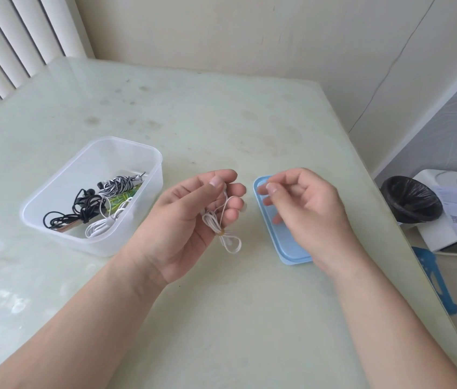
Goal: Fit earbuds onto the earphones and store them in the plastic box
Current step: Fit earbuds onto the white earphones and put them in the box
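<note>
One white earphone set [223, 228], its cable looped and cinched with a yellowish tie [222, 233], hangs from my left hand [191, 217] above the middle of the table [221, 318], between the plastic box and the blue lid. I pinch its upper end between my thumb and curled fingers, presumably to bring the earpiece up to my fingertips where a bud can be pushed on; the earpiece itself is hidden. That palm faces up and towards me, with the wrist lifted.

My right hand [306, 206] hovers just beside it, over the far end of the blue lid [286, 245]. Thumb and forefinger are drawn close as if nipping an earbud, but I cannot tell whether anything lies between them.

The plastic box [98, 248] stands lidless toward the table's left edge. It holds a few other earphone sets [87, 204], so storing this one should need only a short reach.
</note>
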Available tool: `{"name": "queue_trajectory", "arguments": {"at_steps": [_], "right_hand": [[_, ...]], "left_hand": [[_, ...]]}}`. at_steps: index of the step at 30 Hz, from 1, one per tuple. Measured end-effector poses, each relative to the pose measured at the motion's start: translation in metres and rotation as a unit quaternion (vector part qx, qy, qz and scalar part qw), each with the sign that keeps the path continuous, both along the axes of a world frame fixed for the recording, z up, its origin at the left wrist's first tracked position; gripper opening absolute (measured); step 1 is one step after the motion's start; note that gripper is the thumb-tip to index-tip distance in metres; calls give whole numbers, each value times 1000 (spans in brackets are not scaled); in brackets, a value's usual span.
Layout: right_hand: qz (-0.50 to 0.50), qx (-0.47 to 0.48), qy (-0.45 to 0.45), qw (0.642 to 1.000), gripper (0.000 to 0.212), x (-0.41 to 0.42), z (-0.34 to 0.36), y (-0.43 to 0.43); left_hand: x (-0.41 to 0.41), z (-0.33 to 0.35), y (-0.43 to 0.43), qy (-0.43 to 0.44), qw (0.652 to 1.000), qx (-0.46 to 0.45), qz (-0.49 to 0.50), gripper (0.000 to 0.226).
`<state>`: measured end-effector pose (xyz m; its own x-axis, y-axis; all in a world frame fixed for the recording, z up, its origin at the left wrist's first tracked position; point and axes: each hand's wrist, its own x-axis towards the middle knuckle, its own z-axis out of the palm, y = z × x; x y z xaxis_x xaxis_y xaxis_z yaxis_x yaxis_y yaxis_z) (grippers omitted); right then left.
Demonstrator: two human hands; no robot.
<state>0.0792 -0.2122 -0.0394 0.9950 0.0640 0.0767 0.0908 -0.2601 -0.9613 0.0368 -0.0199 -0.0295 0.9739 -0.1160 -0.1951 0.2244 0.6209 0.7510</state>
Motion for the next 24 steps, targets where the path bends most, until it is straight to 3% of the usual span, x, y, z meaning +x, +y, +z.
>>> {"name": "queue_trajectory", "arguments": {"at_steps": [3, 6, 13, 18, 24], "right_hand": [[122, 195, 124, 965, 6, -16, 4, 19], [153, 248, 155, 944, 6, -19, 4, 23], [102, 287, 136, 943, 7, -18, 4, 23], [86, 252, 120, 956, 7, -18, 3, 22], [84, 230, 110, 963, 9, -18, 2, 20]], "left_hand": [[1, 1, 2, -17, 1000, -22, 6, 25], [1, 0, 3, -27, 999, -22, 9, 23], [3, -2, 4, -12, 999, 18, 26, 17], [0, -8, 1, -36, 974, 222, 33, 24], [-2, -10, 2, -86, 949, 301, 35, 25]]}}
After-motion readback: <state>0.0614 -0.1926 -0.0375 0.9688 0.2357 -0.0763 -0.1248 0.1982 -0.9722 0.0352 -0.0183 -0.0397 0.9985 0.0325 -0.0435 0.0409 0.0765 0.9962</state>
